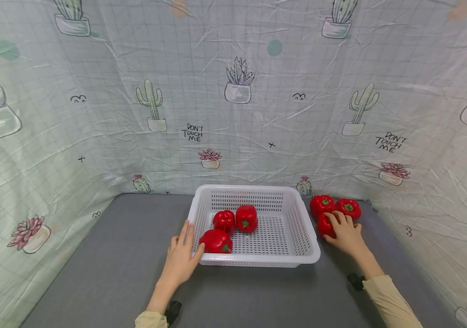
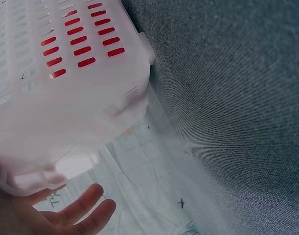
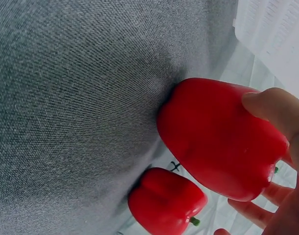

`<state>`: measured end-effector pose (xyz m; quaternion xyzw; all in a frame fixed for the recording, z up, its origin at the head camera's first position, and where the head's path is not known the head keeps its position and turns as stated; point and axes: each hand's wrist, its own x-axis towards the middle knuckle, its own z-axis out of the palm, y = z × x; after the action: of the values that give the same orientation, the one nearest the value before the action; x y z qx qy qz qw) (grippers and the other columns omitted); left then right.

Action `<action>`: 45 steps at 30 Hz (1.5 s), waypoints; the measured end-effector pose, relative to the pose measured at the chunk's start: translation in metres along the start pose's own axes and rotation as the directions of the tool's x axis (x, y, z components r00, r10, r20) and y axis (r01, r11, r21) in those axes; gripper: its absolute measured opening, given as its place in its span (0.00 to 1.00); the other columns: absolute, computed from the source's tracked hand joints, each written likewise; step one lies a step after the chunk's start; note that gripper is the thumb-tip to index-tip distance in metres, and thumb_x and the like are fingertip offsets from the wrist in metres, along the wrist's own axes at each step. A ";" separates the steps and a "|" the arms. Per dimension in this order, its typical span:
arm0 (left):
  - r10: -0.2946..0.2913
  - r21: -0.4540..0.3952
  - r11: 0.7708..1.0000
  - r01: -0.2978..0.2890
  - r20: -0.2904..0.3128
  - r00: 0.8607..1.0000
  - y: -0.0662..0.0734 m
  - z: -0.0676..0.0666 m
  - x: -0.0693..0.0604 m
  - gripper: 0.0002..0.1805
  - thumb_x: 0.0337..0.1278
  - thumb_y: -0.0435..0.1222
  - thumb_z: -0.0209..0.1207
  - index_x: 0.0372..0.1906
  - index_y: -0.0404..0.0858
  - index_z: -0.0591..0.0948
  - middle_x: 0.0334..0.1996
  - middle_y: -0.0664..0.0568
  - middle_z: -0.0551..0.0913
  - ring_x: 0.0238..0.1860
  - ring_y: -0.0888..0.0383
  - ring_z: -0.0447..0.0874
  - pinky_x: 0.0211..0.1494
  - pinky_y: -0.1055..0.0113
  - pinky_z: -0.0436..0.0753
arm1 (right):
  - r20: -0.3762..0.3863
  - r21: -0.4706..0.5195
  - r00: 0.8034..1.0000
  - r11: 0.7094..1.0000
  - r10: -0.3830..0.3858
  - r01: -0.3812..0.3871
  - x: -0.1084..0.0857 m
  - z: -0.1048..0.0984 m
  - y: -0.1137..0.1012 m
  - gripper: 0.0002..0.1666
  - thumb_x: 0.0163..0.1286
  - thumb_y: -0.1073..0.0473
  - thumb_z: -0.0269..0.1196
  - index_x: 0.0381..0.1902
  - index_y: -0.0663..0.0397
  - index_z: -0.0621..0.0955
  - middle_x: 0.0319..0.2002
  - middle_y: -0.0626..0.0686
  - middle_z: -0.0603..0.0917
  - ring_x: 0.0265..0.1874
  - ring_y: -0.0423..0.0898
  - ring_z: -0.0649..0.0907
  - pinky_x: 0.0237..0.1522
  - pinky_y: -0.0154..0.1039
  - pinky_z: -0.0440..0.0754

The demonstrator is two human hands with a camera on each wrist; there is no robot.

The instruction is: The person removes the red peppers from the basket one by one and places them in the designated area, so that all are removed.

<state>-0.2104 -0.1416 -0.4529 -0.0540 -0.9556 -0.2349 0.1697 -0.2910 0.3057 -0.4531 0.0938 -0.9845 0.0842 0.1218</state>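
Observation:
Three red peppers lie in the left part of a white basket (image 1: pixel 258 258): one (image 1: pixel 216 241) at the front left corner, two (image 1: pixel 224 222) (image 1: pixel 246 218) behind it. My left hand (image 1: pixel 179 260) rests on the basket's left rim with its fingers extended; in the left wrist view the hand (image 2: pixel 66 215) is at the basket's (image 2: pixel 115 88) corner. Right of the basket, my right hand (image 1: pixel 347 233) curls round a red pepper (image 1: pixel 324 225). In the right wrist view the thumb and fingers of the hand (image 3: pixel 281 147) span that pepper (image 3: pixel 218 137), which touches the table.
Two more red peppers (image 1: pixel 322 203) (image 1: pixel 348 208) stand behind the right hand, near the table's back right edge. One pepper (image 3: pixel 166 200) shows beside the held one in the right wrist view. A printed curtain (image 1: pixel 274 150) hangs behind the grey table (image 1: pixel 250 296).

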 end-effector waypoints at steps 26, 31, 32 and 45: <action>0.020 0.011 1.000 -0.020 -0.022 1.000 -0.002 0.002 0.000 0.37 0.53 0.47 0.53 0.64 0.31 0.59 0.67 0.40 0.56 0.51 0.42 0.65 0.48 0.44 0.70 | 0.012 -0.009 1.000 1.000 0.018 -0.018 -0.004 -0.003 0.002 0.46 0.41 0.52 0.70 0.58 0.56 0.64 0.52 0.70 0.62 0.50 0.68 0.60 0.41 0.71 0.59; 0.021 0.004 1.000 -0.021 -0.023 1.000 -0.002 0.002 0.000 0.37 0.53 0.47 0.52 0.65 0.32 0.59 0.67 0.40 0.56 0.51 0.42 0.65 0.49 0.44 0.70 | -0.003 -0.017 1.000 1.000 0.013 -0.014 -0.004 -0.004 0.002 0.46 0.42 0.51 0.70 0.59 0.54 0.63 0.53 0.70 0.62 0.51 0.68 0.59 0.41 0.71 0.59; 0.019 0.002 1.000 -0.019 -0.022 1.000 -0.002 0.002 0.000 0.37 0.53 0.47 0.52 0.65 0.32 0.59 0.67 0.40 0.56 0.51 0.42 0.65 0.49 0.44 0.69 | -0.007 -0.019 1.000 1.000 0.011 -0.012 -0.004 -0.005 0.001 0.46 0.43 0.51 0.70 0.59 0.54 0.63 0.54 0.70 0.62 0.51 0.68 0.59 0.41 0.70 0.59; 0.004 0.010 1.000 -0.004 -0.012 1.000 -0.001 0.001 0.000 0.37 0.53 0.48 0.52 0.65 0.32 0.59 0.67 0.40 0.55 0.51 0.42 0.65 0.49 0.45 0.70 | -0.126 -0.070 0.984 0.991 -0.124 0.116 0.006 -0.044 -0.026 0.42 0.45 0.51 0.68 0.58 0.53 0.64 0.53 0.67 0.65 0.51 0.66 0.63 0.42 0.68 0.62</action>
<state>-0.2110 -0.1415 -0.4544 -0.0538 -0.9556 -0.2299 0.1761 -0.2810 0.2880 -0.4057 0.1432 -0.9692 0.0516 0.1935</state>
